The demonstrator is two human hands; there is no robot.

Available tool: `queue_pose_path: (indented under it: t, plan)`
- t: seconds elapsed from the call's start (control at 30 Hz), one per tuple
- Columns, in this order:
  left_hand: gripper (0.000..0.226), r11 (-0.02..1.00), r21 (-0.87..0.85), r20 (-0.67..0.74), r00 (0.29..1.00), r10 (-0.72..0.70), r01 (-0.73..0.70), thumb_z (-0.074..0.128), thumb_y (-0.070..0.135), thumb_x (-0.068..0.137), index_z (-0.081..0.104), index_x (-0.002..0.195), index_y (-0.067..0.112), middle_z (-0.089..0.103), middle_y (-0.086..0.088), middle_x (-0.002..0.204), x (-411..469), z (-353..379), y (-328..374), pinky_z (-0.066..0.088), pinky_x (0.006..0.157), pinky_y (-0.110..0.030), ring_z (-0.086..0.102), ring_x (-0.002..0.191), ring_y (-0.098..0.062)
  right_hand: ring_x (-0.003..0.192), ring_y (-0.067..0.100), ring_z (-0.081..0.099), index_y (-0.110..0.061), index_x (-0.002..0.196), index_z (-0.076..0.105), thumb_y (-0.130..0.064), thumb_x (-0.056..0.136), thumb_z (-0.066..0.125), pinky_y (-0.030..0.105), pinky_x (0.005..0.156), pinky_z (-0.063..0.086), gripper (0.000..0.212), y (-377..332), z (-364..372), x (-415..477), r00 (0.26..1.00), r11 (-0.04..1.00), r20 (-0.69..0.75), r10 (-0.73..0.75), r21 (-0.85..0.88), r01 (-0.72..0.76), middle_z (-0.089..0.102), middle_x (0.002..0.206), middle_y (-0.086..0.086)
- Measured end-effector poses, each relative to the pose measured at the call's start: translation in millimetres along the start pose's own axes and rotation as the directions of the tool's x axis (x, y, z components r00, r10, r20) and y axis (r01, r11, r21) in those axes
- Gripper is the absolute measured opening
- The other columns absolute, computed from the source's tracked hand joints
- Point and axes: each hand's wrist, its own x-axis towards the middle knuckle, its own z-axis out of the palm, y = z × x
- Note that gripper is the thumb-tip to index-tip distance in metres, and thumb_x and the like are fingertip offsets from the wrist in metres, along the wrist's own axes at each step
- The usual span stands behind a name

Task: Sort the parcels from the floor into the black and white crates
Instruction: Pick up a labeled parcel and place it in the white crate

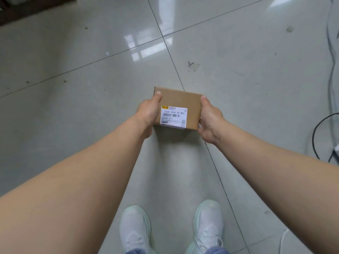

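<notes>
Head view, looking straight down: one brown cardboard parcel [180, 100], two hands on it. Left hand [148, 112] grips the left end with its thumb on top. Right hand [209, 119] clamps the right end, fingers [201, 129] curled round the near corner and holding the box. One white shipping label [173, 117] faces up on the near half. The parcel is out ahead of two white shoes, left shoe [134, 230] and right shoe [209, 224], over the pale tiled floor [73, 107]. Whether it's lifted clear is hard to call. Far right, dark cables [330, 70] trail, perhaps two or three.
</notes>
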Motion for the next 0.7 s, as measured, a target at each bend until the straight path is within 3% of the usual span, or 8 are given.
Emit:
queue_pose_path:
  t: [0.1,0.2,0.23,0.3,0.37,0.5,0.57,0.7]
  plan:
    - [0.03,0.999,-0.04,0.027,0.999,-0.03,0.031,0.041,0.049,0.096,0.052,0.109,0.024,0.064,0.004,0.102,-18,-2,10,0.031,0.082,-0.029,0.057,0.083,-0.008,0.075,0.011,0.065,-0.019,0.086,0.055,-0.056,0.095,0.041,0.029,0.072,0.051,0.041,-9,-3,-14,1.0,1.0,0.006,-0.025,-0.01,0.025,0.066,0.085,-0.006]
    - [0.039,0.997,-0.063,0.01,0.999,-0.039,0.039,0.043,0.051,0.094,0.052,0.117,0.022,0.061,-0.002,0.119,-54,-11,34,0.031,0.084,-0.032,0.056,0.102,-0.017,0.098,0.016,0.064,-0.017,0.111,0.058,-0.059,0.094,0.039,0.037,0.098,0.043,0.049,-29,-10,-50,0.999,0.999,0.025,-0.039,-0.036,0.04,0.067,0.103,-0.004]
    - [0.04,0.996,-0.076,0.003,0.999,-0.043,0.043,0.043,0.052,0.094,0.051,0.119,0.022,0.059,-0.003,0.123,-70,-15,46,0.03,0.086,-0.032,0.055,0.108,-0.019,0.096,0.015,0.064,-0.016,0.117,0.058,-0.059,0.094,0.039,0.036,0.096,0.044,0.052,-40,-14,-67,0.999,0.999,0.035,-0.039,-0.033,0.04,0.068,0.105,-0.004]
    - [0.042,0.993,-0.107,-0.014,0.999,-0.044,0.042,0.044,0.052,0.094,0.049,0.122,0.021,0.057,-0.005,0.127,-103,-23,72,0.029,0.089,-0.034,0.053,0.115,-0.022,0.084,0.011,0.065,-0.015,0.117,0.061,-0.058,0.094,0.038,0.027,0.072,0.045,0.054,-65,-20,-106,0.997,0.998,0.049,-0.054,-0.026,0.055,0.069,0.099,-0.003]
    - [0.042,0.99,-0.142,-0.028,0.999,-0.028,0.024,0.044,0.053,0.093,0.049,0.122,0.023,0.057,-0.005,0.123,-142,-33,103,0.03,0.096,-0.04,0.053,0.113,-0.024,0.081,0.009,0.063,-0.013,0.116,0.062,-0.058,0.094,0.037,0.024,0.062,0.036,0.056,-93,-24,-149,0.995,0.996,0.059,-0.085,-0.038,0.087,0.07,0.101,-0.002]
    - [0.032,0.984,-0.176,-0.07,0.997,0.018,-0.03,0.043,0.055,0.093,0.054,0.102,0.026,0.061,0.001,0.102,-238,-60,163,0.029,0.102,-0.05,0.056,0.096,-0.021,0.089,0.007,0.062,-0.015,0.115,0.064,-0.058,0.094,0.037,0.025,0.073,0.033,0.055,-148,-33,-248,0.983,0.983,0.083,-0.166,-0.065,0.171,0.07,0.105,-0.004]
    - [0.036,0.982,-0.186,-0.053,0.998,0.034,-0.043,0.041,0.057,0.093,0.057,0.107,0.027,0.061,0.003,0.095,-291,-76,183,0.026,0.104,-0.054,0.057,0.091,-0.02,0.084,0.004,0.061,-0.016,0.112,0.063,-0.057,0.094,0.037,0.02,0.066,0.033,0.052,-169,-39,-303,0.973,0.971,0.087,-0.215,-0.085,0.223,0.069,0.1,-0.004]
    - [0.04,0.972,-0.224,-0.032,0.997,0.065,-0.07,0.038,0.057,0.094,0.062,0.091,0.026,0.056,-0.001,0.082,-403,-111,217,0.029,0.103,-0.057,0.057,0.086,-0.023,0.084,0.0,0.059,-0.018,0.112,0.063,-0.055,0.096,0.036,0.016,0.061,0.03,0.049,-197,-49,-417,0.938,0.931,0.125,-0.323,-0.136,0.339,0.069,0.097,-0.007]
